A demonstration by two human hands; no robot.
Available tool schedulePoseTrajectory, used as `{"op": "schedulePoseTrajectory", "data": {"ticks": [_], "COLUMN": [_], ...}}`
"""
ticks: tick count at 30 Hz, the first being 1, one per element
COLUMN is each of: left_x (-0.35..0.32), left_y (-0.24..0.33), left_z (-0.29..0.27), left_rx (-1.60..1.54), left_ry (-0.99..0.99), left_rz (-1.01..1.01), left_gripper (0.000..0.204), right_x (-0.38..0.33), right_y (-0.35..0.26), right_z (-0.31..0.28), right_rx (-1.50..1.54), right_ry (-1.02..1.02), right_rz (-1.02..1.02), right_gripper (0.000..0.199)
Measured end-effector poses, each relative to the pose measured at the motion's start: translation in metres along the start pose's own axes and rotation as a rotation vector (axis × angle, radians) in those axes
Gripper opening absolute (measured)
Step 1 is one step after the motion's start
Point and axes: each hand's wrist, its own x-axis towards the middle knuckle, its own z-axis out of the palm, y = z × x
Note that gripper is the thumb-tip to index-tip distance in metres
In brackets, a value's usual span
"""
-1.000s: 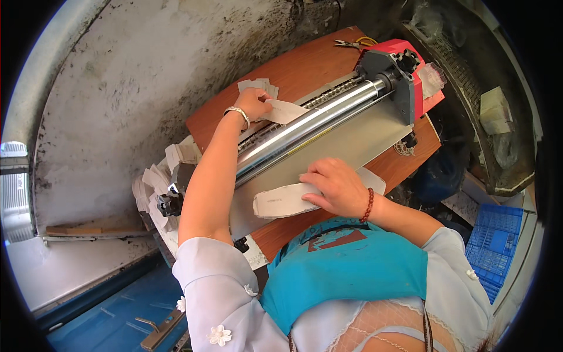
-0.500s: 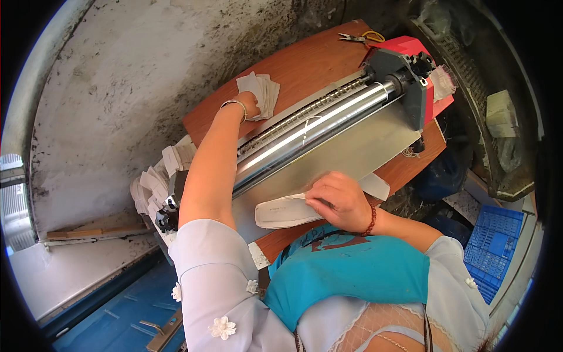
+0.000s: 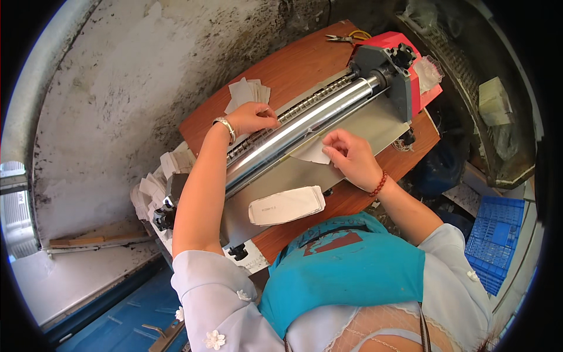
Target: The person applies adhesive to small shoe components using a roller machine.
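1. Stained, pale wall point(image 3: 135, 88) fills 10 o'clock from the middle of the view; a reddish-brown wooden table point(image 3: 293, 61) stands in front of it.
2. Across the table lies a machine with a shiny metal roller point(image 3: 316, 120), slanting from 8 toward 2 o'clock, where its red end housing point(image 3: 431, 97) sits.
3. At 2 o'clock, the right hand point(image 3: 356, 163) pinches a white piece point(image 3: 311, 154) between thumb and fingers above the metal plate point(image 3: 375, 126); the piece's far side reaches toward the roller.
4. At 11 o'clock, the left hand point(image 3: 249, 119) hovers by the roller's far side, fingers loosely bent; whether they grasp anything, I cannot tell.
5. Just beyond that hand, also at 11 o'clock, loose white pieces point(image 3: 249, 94) lie fanned on the table.
6. Near 6 o'clock, a stack of elongated white pieces point(image 3: 286, 206) rests at the plate's near edge.
7. Pliers point(image 3: 340, 39) lie at 1 o'clock; a blue crate point(image 3: 495, 240) stands at 4.
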Motion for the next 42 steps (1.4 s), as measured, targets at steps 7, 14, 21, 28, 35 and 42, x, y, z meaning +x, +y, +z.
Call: {"op": "schedulePoseTrajectory", "data": {"ticks": [7,14,21,28,35,42], "left_x": [0.015,0.027,0.053,0.048,0.005,0.006], "left_y": [-0.019,-0.03,-0.051,-0.033,0.003,-0.019], "left_z": [-0.007,-0.043,-0.042,-0.032,-0.009,-0.011], "left_rx": [0.112,0.072,0.552,0.449,-0.006,-0.019], "left_ry": [0.224,0.832,0.491,0.357,-0.054,0.191], "left_rz": [0.095,0.044,-0.129,-0.155,-0.099,0.027], "left_gripper": [0.023,0.02,0.035,0.046,0.026,0.023], "right_x": [-0.03,-0.031,-0.032,-0.015,0.002,-0.033], "right_y": [-0.009,-0.003,-0.014,0.009,0.001,-0.016], "right_z": [0.028,0.04,0.021,-0.015,0.004,0.031], "right_rx": [-0.53,-0.542,-0.242,0.031,-0.296,-0.553], "right_ry": [-0.128,-0.121,-0.232,-0.125,0.081,-0.205], "right_rz": [-0.642,-0.74,-0.332,0.162,-0.218,-0.664], "right_gripper": [0.019,0.018,0.008,0.012,0.01,0.018]}}
